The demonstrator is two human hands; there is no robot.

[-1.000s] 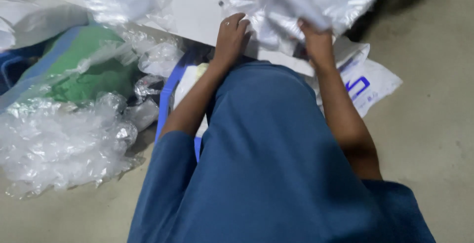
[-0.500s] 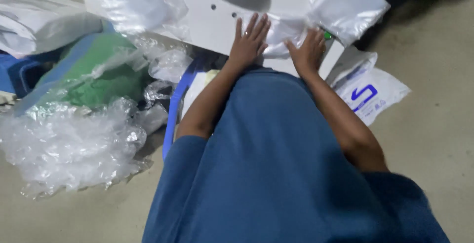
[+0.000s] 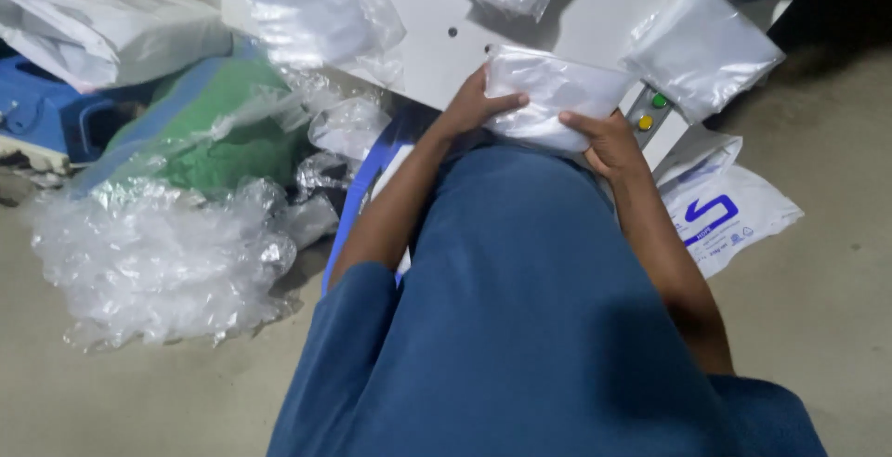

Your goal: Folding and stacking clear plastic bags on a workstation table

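Against the near edge of the white counter [image 3: 423, 44], seen from my head, my left grip [image 3: 476, 104] and right grip [image 3: 609, 141] clamp the soft white plastic-wrapped packet [image 3: 550, 95] from either end, thumbs on top, above my blue-clad lap.

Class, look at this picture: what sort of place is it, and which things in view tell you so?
Probably a packing or dispatch work area. Both hands, left hand and right hand, hold a clear plastic packet over a white work surface; a heap of bubble wrap and a printed mailer bag lie on the floor.
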